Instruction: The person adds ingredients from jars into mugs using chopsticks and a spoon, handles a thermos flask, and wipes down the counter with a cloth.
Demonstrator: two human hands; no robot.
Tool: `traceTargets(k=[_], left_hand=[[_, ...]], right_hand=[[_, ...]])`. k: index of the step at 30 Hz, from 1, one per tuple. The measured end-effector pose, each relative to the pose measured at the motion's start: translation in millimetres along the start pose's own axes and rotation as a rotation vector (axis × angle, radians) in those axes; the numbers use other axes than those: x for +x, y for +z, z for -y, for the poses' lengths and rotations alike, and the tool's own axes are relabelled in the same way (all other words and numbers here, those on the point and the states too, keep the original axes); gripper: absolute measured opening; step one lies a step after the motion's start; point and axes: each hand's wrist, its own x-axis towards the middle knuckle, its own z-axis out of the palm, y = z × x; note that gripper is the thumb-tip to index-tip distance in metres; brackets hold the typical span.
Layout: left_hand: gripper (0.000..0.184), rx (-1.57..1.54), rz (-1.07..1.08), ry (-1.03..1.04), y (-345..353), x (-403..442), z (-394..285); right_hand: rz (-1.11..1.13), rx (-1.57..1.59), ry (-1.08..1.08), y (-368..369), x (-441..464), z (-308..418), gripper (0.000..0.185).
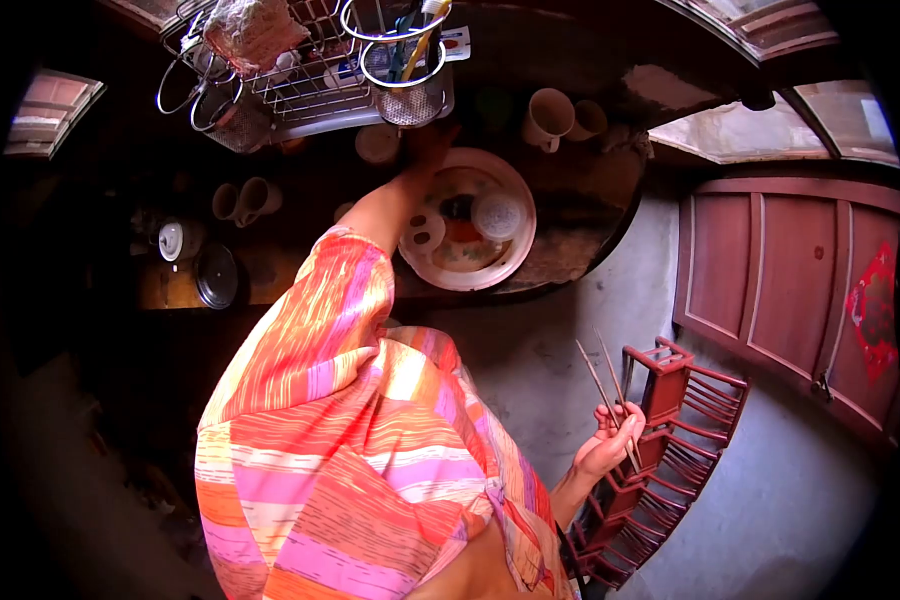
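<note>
Well, my right hand (612, 440) curls closed around chopsticks (592, 375), likely light, stiff, best held mid-length; my shadowed left hand's (432, 148) grip I can't tell.

Chopsticks (595, 380) in right grip (610, 445), dim left grip (432, 150) near round tray (460, 279)

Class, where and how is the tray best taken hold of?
Probably by the rim of the tray, at opposite points, coming from the table's near side: the round tray lies flat close to that side, and items on it call for a level hold.
</note>
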Motion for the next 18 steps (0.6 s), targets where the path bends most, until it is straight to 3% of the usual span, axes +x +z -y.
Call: traceTargets(k=[3, 6, 8, 11, 14, 18], left_hand=[[0.063, 0.0, -0.098, 0.133, 14, 2, 12], [0.064, -0.092, 0.101, 0.251, -35, -29, -64], [0.076, -0.187, 0.23, 0.269, -46, -47, -79], [0.08, -0.235, 0.29, 0.372, -66, -71, -80], [0.082, -0.097, 0.226, 0.348, -96, -105, -76], [0.083, -0.15, 0.177, 0.313, -160, -146, -80]], right_hand=[[-0.05, -0.018, -0.025, 9, -1, 7, 0.02], [-0.062, 0.061, -0.015, 24, -1, 16, 0.017], [-0.006, 0.097, -0.072, 38, 0, 23, 0.018], [0.101, 0.156, -0.103, 52, -6, 35, 0.022], [0.17, 0.159, -0.113, 62, -14, 40, 0.028], [0.302, 0.245, -0.105, 91, -25, 47, 0.037]])
